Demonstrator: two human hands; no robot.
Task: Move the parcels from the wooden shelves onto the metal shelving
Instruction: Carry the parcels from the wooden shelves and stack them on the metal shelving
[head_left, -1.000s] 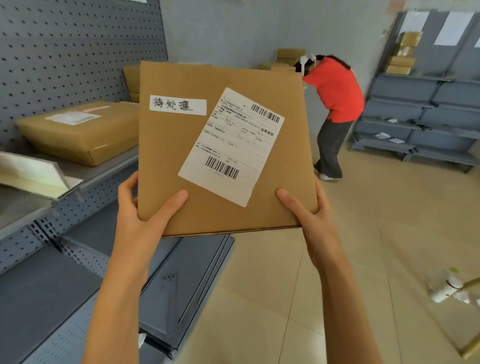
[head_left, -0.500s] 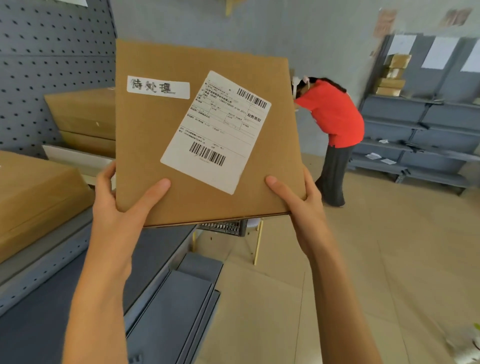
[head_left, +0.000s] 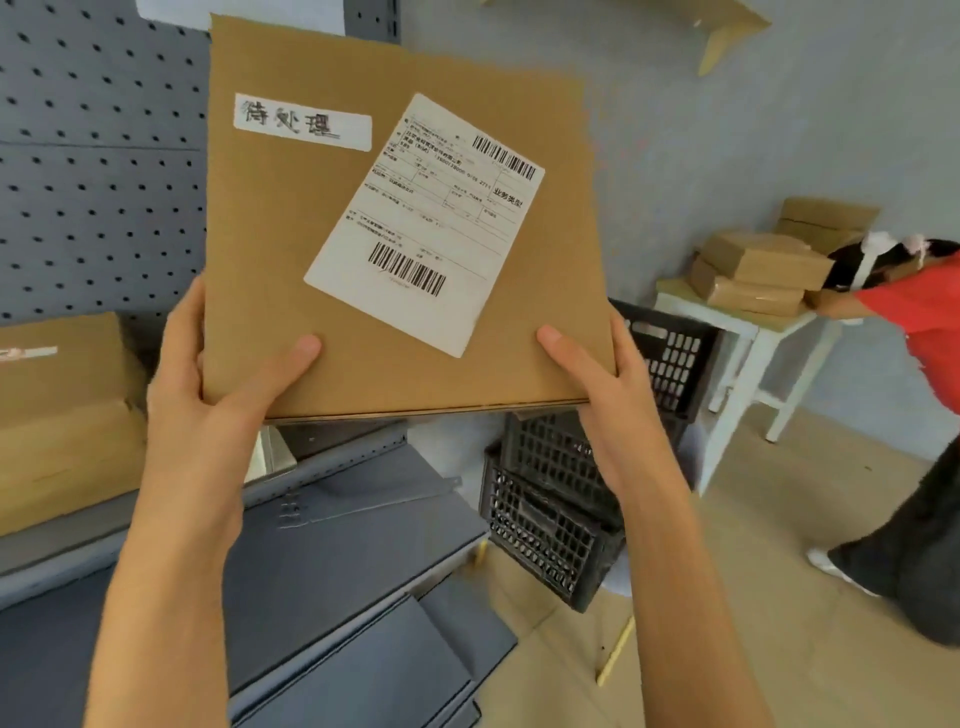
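The parcel (head_left: 405, 218) is a flat cardboard box held upright in the air at chest height, its labelled face toward the camera. The left hand (head_left: 208, 415) grips the lower left corner and the right hand (head_left: 602, 395) grips the lower right corner, each with the thumb pressed on the front face and the fingers behind, out of view. The step in hand appears to be the carry — the parcel is clear of any surface. The metal shelf (head_left: 332, 462) lies just below and to the left, with another box (head_left: 67, 410) already resting on it. The next move likely calls for tipping the parcel flat and lowering it onto the bare shelf area beside that box — without striking the pegboard (head_left: 98, 171).
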